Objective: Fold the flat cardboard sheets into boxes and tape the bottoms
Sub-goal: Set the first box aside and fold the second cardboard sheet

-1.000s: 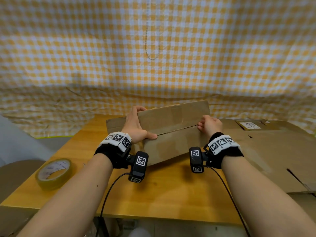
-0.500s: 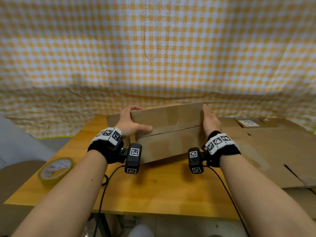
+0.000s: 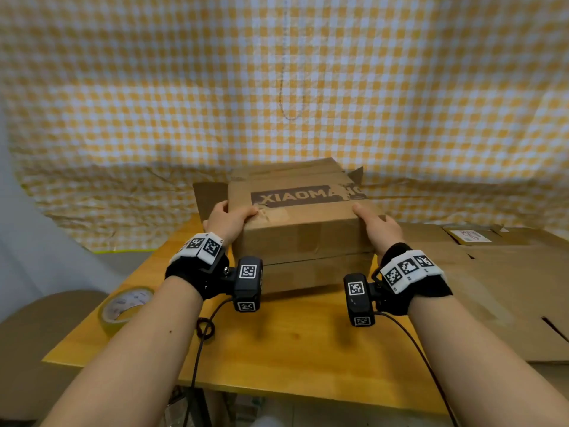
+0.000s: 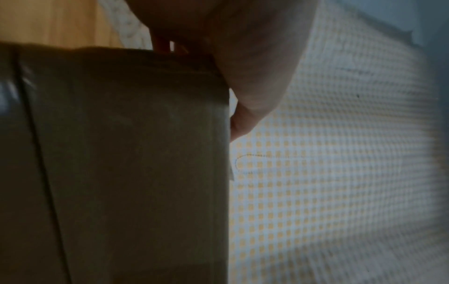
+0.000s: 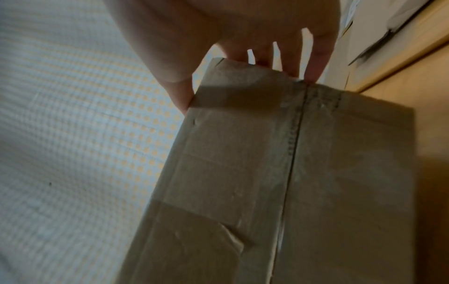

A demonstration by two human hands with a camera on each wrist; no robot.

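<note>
A brown cardboard box point(image 3: 301, 238) stands on the wooden table point(image 3: 295, 349), with a printed face reading "XIAOMANG" turned up. A seam between two flaps runs across its near side. My left hand point(image 3: 229, 221) grips the box's left end, thumb on the top face and fingers hidden round the side. My right hand point(image 3: 377, 226) grips the right end, thumb along the top edge. In the right wrist view the fingers point(image 5: 316, 63) reach behind the box point(image 5: 267, 173). In the left wrist view the left hand point(image 4: 243, 67) clasps the dark box point(image 4: 121, 153).
A roll of clear tape point(image 3: 124, 306) lies at the table's left edge. Flat cardboard sheets point(image 3: 492, 282) cover the right side of the table. A yellow checked cloth point(image 3: 277, 87) hangs close behind the box. A black cable point(image 3: 203, 331) loops on the table near my left arm.
The box has tipped toward me, so its printed face now shows on top. Both hands have shifted to the box's two ends, and the view has come closer.
</note>
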